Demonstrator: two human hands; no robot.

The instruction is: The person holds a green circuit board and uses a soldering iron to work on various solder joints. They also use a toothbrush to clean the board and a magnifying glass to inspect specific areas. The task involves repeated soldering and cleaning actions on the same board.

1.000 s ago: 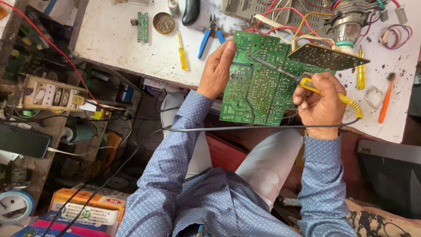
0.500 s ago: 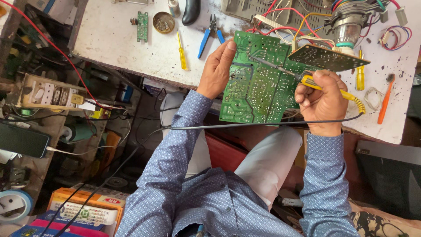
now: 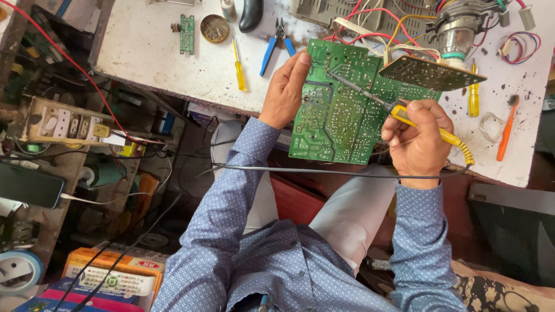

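A large green circuit board is tilted up at the edge of a white workbench, solder side toward me. My left hand grips its left edge. My right hand holds a yellow-handled soldering iron; its thin metal tip rests on the upper middle of the board. A smaller dark circuit board hangs by wires at the big board's top right corner. The iron's black cord runs across my lap.
On the bench lie blue-handled pliers, yellow screwdrivers, a round tin, a small green board, an orange-handled brush and a wired coil assembly. A cluttered shelf with a socket strip stands at left.
Both hands and the board stay almost in place; the iron's tip has shifted slightly on the board.
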